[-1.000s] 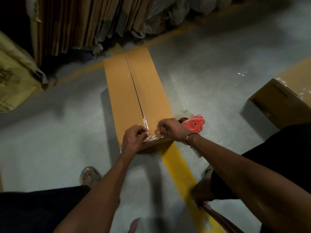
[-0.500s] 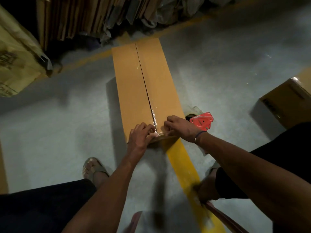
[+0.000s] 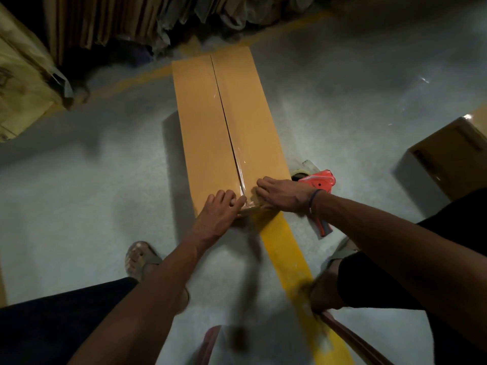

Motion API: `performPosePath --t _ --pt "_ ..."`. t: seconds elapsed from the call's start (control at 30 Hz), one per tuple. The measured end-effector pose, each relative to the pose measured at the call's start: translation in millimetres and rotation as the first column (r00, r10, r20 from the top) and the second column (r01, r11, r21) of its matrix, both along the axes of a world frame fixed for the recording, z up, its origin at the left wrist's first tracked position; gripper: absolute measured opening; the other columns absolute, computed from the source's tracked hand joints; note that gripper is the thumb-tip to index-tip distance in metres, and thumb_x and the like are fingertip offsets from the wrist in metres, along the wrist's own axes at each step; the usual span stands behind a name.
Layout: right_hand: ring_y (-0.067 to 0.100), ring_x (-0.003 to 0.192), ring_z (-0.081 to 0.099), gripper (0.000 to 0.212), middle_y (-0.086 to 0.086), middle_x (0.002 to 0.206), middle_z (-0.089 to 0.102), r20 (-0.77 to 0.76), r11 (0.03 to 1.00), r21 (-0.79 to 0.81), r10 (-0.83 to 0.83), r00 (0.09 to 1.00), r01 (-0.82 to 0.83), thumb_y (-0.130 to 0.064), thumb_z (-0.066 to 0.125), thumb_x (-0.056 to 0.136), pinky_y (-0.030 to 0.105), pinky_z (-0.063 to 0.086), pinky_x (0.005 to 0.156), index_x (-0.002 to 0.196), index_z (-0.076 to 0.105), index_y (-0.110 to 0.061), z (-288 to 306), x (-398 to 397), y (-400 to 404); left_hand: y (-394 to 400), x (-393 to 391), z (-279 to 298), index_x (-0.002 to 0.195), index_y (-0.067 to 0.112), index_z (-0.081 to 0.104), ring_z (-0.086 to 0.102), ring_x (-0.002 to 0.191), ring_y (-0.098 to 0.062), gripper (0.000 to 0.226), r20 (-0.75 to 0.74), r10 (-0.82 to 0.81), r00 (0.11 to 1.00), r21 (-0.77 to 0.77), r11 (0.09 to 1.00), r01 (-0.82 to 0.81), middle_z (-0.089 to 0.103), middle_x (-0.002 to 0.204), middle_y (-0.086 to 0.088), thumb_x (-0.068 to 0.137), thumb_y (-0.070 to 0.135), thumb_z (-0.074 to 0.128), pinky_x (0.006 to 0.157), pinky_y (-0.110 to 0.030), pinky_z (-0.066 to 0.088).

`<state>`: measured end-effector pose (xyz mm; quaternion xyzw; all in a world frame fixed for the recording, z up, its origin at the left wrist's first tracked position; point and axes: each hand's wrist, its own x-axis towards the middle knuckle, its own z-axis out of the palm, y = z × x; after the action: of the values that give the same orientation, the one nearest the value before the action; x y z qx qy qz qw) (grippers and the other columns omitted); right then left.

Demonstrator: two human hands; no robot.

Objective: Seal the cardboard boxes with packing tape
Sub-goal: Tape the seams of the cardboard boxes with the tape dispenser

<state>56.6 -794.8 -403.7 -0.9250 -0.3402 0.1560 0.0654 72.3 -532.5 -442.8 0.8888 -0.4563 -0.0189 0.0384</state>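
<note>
A long brown cardboard box lies on the grey floor, running away from me. Clear packing tape covers the near part of its centre seam and is crumpled over the near edge. My left hand and my right hand sit on either side of the seam at that edge. The curled fingers of both hands pinch and press the tape end there. A red tape dispenser lies on the floor just right of the box, beyond my right wrist.
A second cardboard box stands at the right. Flattened cartons and plastic wrap lean along the back. A yellowish carton is at the left. A yellow floor stripe runs from the box toward me, between my sandalled feet.
Both hands have stayed at the box's near edge, working the tape end with small shifts. The view has tilted, so more of the floor and my legs shows.
</note>
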Motion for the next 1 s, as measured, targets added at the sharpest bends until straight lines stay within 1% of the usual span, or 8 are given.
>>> performPosePath --t 0.17,0.27,0.37,0.53,0.67,0.77,0.9,1.0 --pt "0.026 0.096 0.048 0.028 0.017 0.118 0.051 0.017 0.995 -0.048 0.090 0.996 -0.089 -0.020 0.050 0.103 0.040 0.052 0.078 0.124 0.049 -0.001 2.8 3.5 -6.6 0.8 -4.5 -1.3 0.136 0.020 0.048 0.049 0.098 -0.029 0.060 -0.028 0.050 0.998 0.000 0.999 -0.050 0.051 0.116 -0.010 0.084 0.013 0.078 0.075 -0.042 0.043" --pt "0.027 0.101 0.047 0.033 0.017 0.124 0.047 -0.097 0.992 -0.081 0.093 0.991 -0.101 -0.014 0.052 0.100 0.041 0.048 0.084 0.129 0.046 -0.002 10.4 12.0 -4.9 -4.2 -7.7 10.1 0.136 0.025 0.048 0.050 0.106 -0.026 0.058 -0.162 0.123 0.979 0.005 0.992 -0.124 0.050 0.122 -0.004 0.088 0.046 0.074 0.083 -0.042 0.043" --pt "0.024 0.095 0.051 0.037 0.010 0.118 0.048 -0.126 0.995 -0.074 0.051 0.991 -0.061 -0.025 0.062 0.098 0.041 0.049 0.079 0.128 0.047 -0.010 14.9 19.2 3.3 -23.0 -15.0 23.9 0.132 0.025 0.046 0.049 0.105 -0.023 0.060 -0.140 0.245 0.959 0.051 0.969 -0.240 0.050 0.120 -0.002 0.093 0.070 0.051 0.083 -0.041 0.045" --pt "0.026 0.083 0.060 0.044 0.007 0.113 0.055 -0.022 0.981 -0.192 0.009 1.000 -0.013 -0.053 0.053 0.100 0.036 0.040 0.064 0.128 0.049 -0.019 12.8 18.8 10.3 -48.4 -8.7 36.6 0.143 0.021 0.038 0.053 0.113 -0.030 0.053 -0.123 0.313 0.942 0.208 0.936 -0.283 0.051 0.131 -0.009 0.102 0.050 0.053 0.087 -0.042 0.048" --pt "0.025 0.089 0.060 0.044 0.005 0.118 0.050 -0.027 0.979 -0.177 -0.104 0.994 0.098 -0.048 0.059 0.097 0.037 0.045 0.063 0.131 0.045 -0.025 20.5 6.3 -9.8 -21.7 -0.3 47.3 0.142 0.019 0.040 0.053 0.111 -0.030 0.056 -0.151 0.208 0.966 0.248 0.954 -0.167 0.048 0.130 -0.009 0.096 0.040 0.065 0.076 -0.043 0.056" --pt "0.022 0.093 0.057 0.041 0.004 0.121 0.048 -0.044 0.973 -0.159 -0.174 0.984 0.165 -0.043 0.062 0.098 0.037 0.051 0.067 0.129 0.043 -0.025 21.1 -1.2 -15.6 8.8 6.6 56.4 0.138 0.019 0.042 0.053 0.111 -0.027 0.059 -0.181 0.293 0.939 0.228 0.941 -0.249 0.047 0.128 -0.008 0.093 0.043 0.071 0.075 -0.040 0.055" --pt "0.021 0.099 0.052 0.041 0.004 0.121 0.046 -0.127 0.980 -0.121 -0.174 0.976 0.159 -0.030 0.068 0.096 0.031 0.043 0.073 0.129 0.045 -0.020 26.0 -1.8 -16.3 39.5 5.0 60.7 0.131 0.023 0.042 0.058 0.099 -0.027 0.059 -0.197 0.365 0.910 0.187 0.925 -0.331 0.050 0.121 -0.009 0.088 0.047 0.076 0.069 -0.040 0.056" --pt "0.023 0.099 0.052 0.025 0.007 0.118 0.047 -0.210 0.983 -0.087 -0.178 0.961 0.163 -0.023 0.059 0.100 0.031 0.037 0.076 0.123 0.051 -0.015 35.8 1.4 -16.9 42.6 5.1 60.8 0.127 0.025 0.039 0.059 0.094 -0.026 0.061 -0.276 0.400 0.874 0.176 0.915 -0.363 0.048 0.118 -0.009 0.086 0.038 0.081 0.074 -0.042 0.059"
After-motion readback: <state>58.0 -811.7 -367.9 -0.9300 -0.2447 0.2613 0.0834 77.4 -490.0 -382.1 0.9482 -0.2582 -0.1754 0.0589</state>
